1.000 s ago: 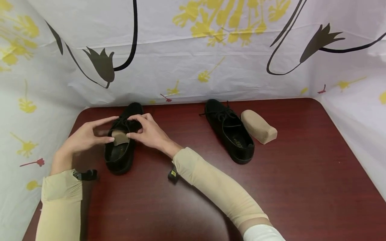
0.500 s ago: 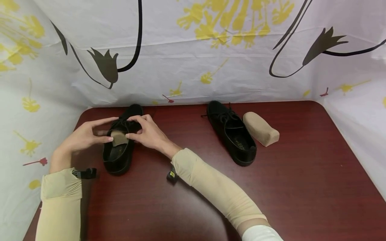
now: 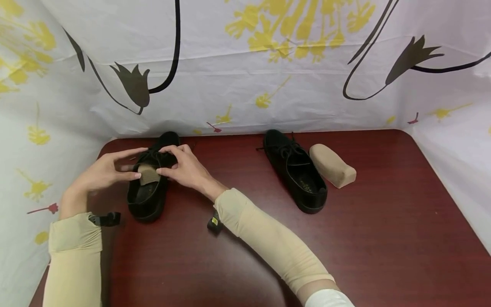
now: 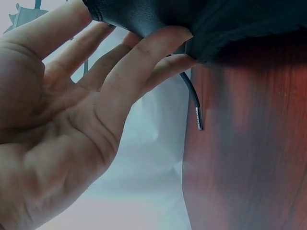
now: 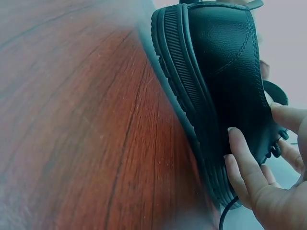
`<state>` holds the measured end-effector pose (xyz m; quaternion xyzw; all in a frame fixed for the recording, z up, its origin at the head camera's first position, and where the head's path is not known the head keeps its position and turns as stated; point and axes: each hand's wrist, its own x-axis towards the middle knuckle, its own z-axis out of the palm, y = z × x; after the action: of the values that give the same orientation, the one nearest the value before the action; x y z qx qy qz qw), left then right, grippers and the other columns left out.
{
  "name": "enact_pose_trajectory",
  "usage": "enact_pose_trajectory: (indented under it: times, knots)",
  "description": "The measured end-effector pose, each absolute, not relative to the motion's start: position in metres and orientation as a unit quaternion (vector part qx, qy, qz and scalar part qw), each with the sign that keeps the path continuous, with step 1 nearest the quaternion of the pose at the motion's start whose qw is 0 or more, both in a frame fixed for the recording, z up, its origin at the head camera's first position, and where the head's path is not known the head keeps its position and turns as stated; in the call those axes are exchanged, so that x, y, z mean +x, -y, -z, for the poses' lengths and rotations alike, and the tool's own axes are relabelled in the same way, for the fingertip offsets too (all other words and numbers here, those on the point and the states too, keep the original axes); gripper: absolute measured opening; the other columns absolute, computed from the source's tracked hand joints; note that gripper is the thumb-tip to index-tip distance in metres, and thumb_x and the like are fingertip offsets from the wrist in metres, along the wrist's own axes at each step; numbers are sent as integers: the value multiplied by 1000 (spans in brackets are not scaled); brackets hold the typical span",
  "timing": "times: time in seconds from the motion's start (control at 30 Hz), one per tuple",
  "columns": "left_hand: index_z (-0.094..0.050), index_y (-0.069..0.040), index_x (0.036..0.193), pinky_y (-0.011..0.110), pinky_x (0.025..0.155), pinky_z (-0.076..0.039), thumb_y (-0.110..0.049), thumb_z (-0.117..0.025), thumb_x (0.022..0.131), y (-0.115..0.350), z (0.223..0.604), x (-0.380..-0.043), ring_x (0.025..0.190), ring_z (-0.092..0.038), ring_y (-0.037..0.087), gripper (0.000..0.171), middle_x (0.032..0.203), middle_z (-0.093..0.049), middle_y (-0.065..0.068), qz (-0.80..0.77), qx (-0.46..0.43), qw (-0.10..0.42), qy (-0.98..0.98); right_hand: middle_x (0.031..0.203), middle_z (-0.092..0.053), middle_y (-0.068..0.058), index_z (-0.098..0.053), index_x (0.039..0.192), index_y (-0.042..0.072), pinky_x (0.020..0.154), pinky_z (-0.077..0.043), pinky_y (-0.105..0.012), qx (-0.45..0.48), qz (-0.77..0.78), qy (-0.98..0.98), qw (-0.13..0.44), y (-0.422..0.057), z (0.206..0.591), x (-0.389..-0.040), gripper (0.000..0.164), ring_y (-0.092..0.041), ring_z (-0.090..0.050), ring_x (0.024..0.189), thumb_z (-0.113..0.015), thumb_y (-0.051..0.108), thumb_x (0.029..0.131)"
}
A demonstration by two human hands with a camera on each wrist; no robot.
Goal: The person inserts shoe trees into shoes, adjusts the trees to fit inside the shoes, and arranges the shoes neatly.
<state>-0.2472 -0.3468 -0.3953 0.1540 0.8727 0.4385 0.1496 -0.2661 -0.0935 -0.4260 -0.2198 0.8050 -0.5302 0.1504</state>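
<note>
White printed cloth (image 3: 215, 42) across the top of the frame; below, filling the lower part, a dark red table (image 3: 345, 251). At left of centre, a black shoe (image 3: 145, 209), toe toward the top of the frame; right of centre, a second shoe (image 3: 311, 200). At the black shoe, left hand (image 3: 101, 172) spread fairly wide, thumb at the opening, fingers against the near side; right hand (image 3: 188, 168) narrower, thumb at the rim, fingers gripping the opposite wall. Just beside the second shoe, a spare insert (image 3: 330, 164). Partly hidden in the black shoe's opening, a beige insert (image 3: 148, 175), between both thumbs. Best, probably, to brace both walls evenly, match thumb pressure, and guide straight lengthwise without twisting. Avoid snagging the loose lace (image 4: 192, 91), upper middle of the left wrist view.
</note>
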Motion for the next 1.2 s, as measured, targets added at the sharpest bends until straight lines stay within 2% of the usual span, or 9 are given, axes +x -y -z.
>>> enact_pose_trajectory:
  times: [0.33,0.73,1.2]
  knots:
    - [-45,-12,150,23,78,-55,-5,-76,87,351,400,-248,108,-58,-5,70,147,-44,2,-436,145,144,-876,132,-39,-2,-53,138,28,67,-53,-16,-212,545,-795,160,98,428,-265,51,0,-64,80,-74,30,91]
    - [-45,-13,150,23,79,-55,-3,-73,90,355,406,-249,110,-57,-5,67,144,-46,-5,-466,124,145,-864,141,-36,-3,-51,142,29,67,-53,-16,-219,533,-802,155,102,429,-266,53,0,-63,84,-71,31,93]
    - [-42,-16,153,22,81,-55,-5,-71,92,357,405,-248,111,-55,-7,68,150,-41,0,-454,127,146,-870,143,-37,1,-49,144,33,72,-49,-15,-228,484,-834,136,106,429,-266,53,-1,-61,93,-68,38,94]
